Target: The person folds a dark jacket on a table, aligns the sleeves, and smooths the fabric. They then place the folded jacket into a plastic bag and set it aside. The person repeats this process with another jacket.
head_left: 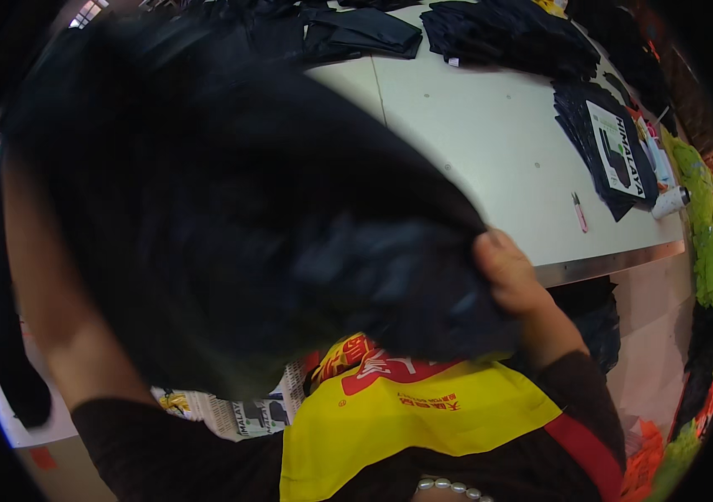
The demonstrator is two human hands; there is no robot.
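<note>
A large black garment is lifted close to the camera and fills most of the view, blurred. My right hand is shut on its right edge, just in front of the white table's near edge. My left forearm rises along the left side. My left hand is hidden behind the cloth. Below the garment I see a yellow apron with red marks on my front.
More black garments lie at the table's far side. A stack of flat dark packages sits at the right edge, with a small pink pen-like item and a white tube near it. Green fabric hangs at right.
</note>
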